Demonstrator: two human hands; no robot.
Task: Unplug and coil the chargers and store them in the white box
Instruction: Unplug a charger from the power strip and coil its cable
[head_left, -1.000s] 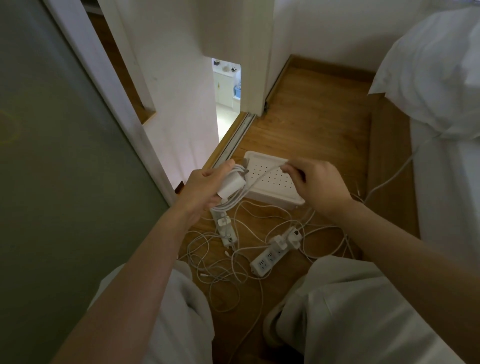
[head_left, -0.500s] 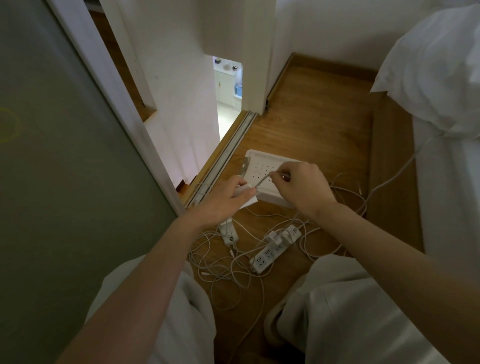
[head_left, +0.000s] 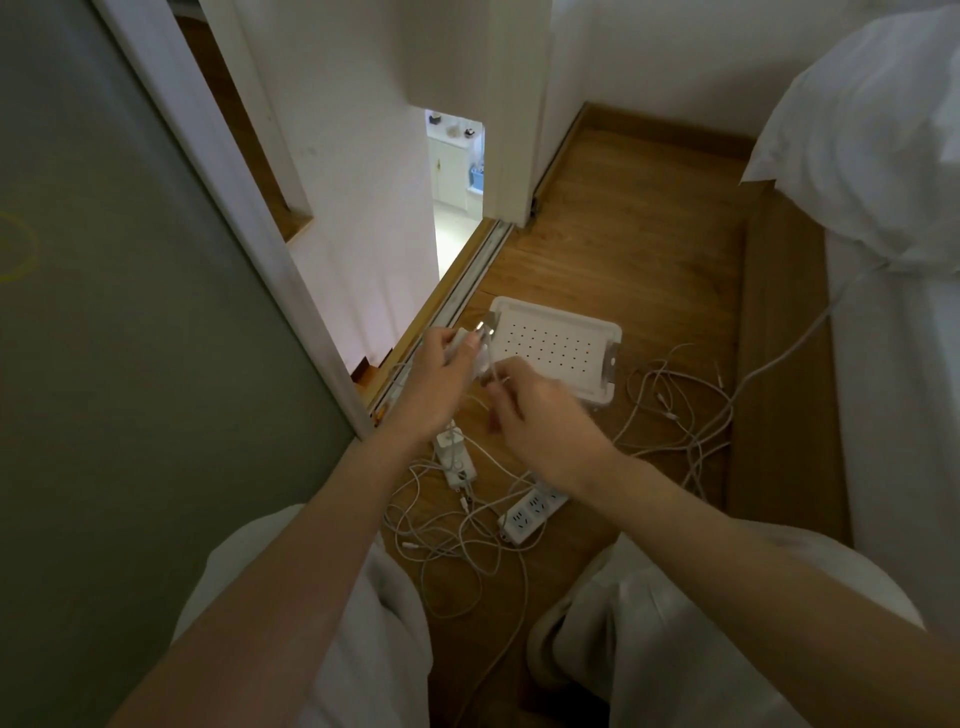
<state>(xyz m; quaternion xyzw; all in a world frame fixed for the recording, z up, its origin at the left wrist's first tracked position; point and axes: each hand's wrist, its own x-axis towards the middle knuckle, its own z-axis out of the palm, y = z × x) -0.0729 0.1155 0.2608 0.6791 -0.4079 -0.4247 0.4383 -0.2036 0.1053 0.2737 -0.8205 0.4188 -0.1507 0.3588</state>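
Left grip curls round a white charger; right grip pinches its cable; white box at one o'clock.

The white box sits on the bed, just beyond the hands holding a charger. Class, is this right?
No. The head view shows the white box on the wooden floor, not the bed, just beyond the left hand and right hand holding a charger.
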